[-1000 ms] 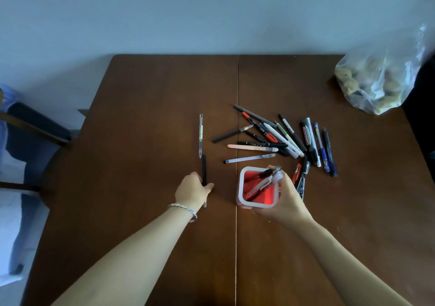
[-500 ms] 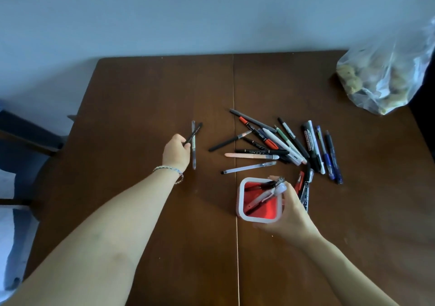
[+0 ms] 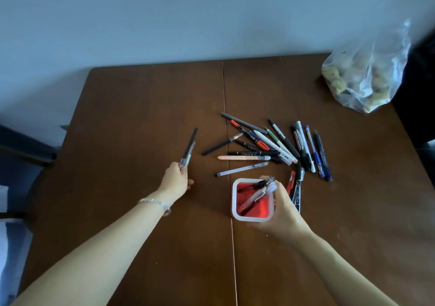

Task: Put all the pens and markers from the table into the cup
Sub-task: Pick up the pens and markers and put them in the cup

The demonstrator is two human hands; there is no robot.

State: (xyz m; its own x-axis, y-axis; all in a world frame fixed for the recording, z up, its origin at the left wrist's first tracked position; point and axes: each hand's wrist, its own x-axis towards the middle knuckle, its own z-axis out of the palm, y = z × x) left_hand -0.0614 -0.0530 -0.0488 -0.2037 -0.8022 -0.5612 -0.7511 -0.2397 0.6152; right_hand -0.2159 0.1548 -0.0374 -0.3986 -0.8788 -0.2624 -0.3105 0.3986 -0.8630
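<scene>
A square cup [image 3: 235,202], white outside and red inside, stands near the table's middle with a few pens leaning in it. My right hand [image 3: 283,209] wraps around its right side. My left hand [image 3: 176,181] is closed on two pens, a black pen [image 3: 190,145] and a clear pen [image 3: 187,158], held together and pointing away from me, left of the cup. A heap of several pens and markers [image 3: 270,144] lies on the brown table [image 3: 141,108] beyond and to the right of the cup.
A clear plastic bag [image 3: 362,72] with pale lumpy contents sits at the table's far right corner. A chair [image 3: 21,150] stands off the left edge. A seam runs down the tabletop past the cup's left side.
My left hand picked up the black pen, went to the clear pen lying farther away and now holds both lifted. My right hand stayed on the cup.
</scene>
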